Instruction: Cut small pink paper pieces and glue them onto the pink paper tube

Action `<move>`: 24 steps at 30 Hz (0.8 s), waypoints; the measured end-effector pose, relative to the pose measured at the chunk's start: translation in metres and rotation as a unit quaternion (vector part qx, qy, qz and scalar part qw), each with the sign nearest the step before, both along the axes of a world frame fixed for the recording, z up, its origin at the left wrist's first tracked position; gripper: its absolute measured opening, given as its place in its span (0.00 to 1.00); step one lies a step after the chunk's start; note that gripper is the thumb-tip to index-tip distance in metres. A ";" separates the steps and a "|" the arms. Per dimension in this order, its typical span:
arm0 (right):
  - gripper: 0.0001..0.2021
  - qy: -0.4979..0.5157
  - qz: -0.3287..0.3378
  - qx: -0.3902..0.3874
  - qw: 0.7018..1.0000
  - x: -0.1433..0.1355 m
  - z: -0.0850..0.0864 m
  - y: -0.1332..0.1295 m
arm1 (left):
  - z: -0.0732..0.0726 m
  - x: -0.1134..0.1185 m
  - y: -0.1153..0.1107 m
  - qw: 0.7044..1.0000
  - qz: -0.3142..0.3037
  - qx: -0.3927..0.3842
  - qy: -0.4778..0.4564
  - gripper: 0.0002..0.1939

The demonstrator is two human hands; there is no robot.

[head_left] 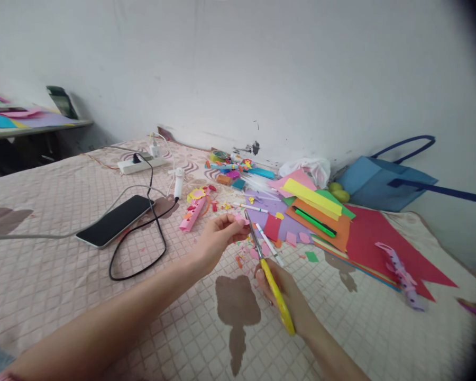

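Between the thumb and fingers of my left hand (220, 241) is a small pink piece of paper (241, 218). My right hand (283, 288) is closed around the yellow handle of a pair of scissors (270, 275). The metal blades point up and away, their tips close beside the pink paper; whether they touch it I cannot tell. Under and beyond the hands lie small paper scraps, a white marker (269, 244) and a purple sheet (257, 214) with a red paper piece (272, 227) on it.
A black phone-like slab (117, 219), a looping black cable (164, 248) and a power strip (143, 165) lie to the left. A decorated pink paper roll (193, 214) is beyond my left hand. Stacked coloured paper (381, 243), a green cutter (315, 221) and a blue bag (384, 182) are to the right.
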State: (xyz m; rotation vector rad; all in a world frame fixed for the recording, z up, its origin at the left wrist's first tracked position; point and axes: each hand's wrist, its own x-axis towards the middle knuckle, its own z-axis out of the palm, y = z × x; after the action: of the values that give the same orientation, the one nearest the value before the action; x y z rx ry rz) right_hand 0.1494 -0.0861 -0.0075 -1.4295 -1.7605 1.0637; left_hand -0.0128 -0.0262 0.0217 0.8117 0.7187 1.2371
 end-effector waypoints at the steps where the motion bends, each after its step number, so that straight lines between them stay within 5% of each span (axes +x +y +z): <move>1: 0.19 -0.003 -0.001 0.003 1.000 0.000 0.000 0.000 | 0.000 0.000 0.000 1.000 -0.001 0.000 -0.001 0.09; 24: 0.18 -0.002 -0.004 0.013 1.000 0.001 -0.001 0.000 | -0.002 0.001 0.000 1.000 -0.005 0.001 -0.014 0.10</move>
State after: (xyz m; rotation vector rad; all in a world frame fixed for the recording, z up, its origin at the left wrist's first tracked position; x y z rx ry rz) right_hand 0.1507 -0.0866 -0.0084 -1.4238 -1.7642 1.0307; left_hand -0.0119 -0.0264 0.0197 0.7972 0.6901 1.2387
